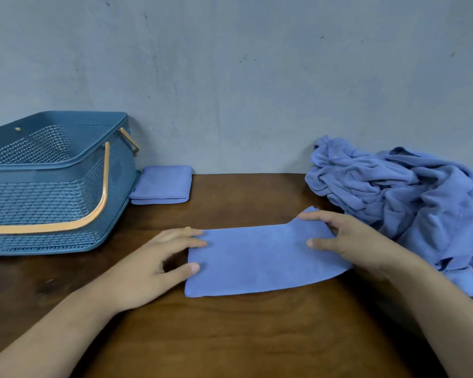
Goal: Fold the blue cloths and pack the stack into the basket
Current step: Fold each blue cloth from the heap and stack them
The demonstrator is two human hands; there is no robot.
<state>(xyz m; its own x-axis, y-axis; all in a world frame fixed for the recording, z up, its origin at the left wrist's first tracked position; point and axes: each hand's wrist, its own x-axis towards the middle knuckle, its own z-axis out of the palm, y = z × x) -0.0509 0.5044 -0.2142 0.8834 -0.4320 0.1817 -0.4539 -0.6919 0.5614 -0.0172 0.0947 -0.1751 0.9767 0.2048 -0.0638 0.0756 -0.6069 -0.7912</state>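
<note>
Wooden table (230, 336), grey wall behind. One folded cloth (161, 185) lies beside the basket (52, 165); I see nothing packed yet. Half-folded cloth (257, 257) at centre: left hand (148, 268) presses its edge, fingers straight; right hand (347, 241) pinches the lifted end. Crumpled pile (407, 192) remains.

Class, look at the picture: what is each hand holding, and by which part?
The right hand grips the blue cloth by its right end, far corner lifted. The left hand only touches its left edge.
</note>
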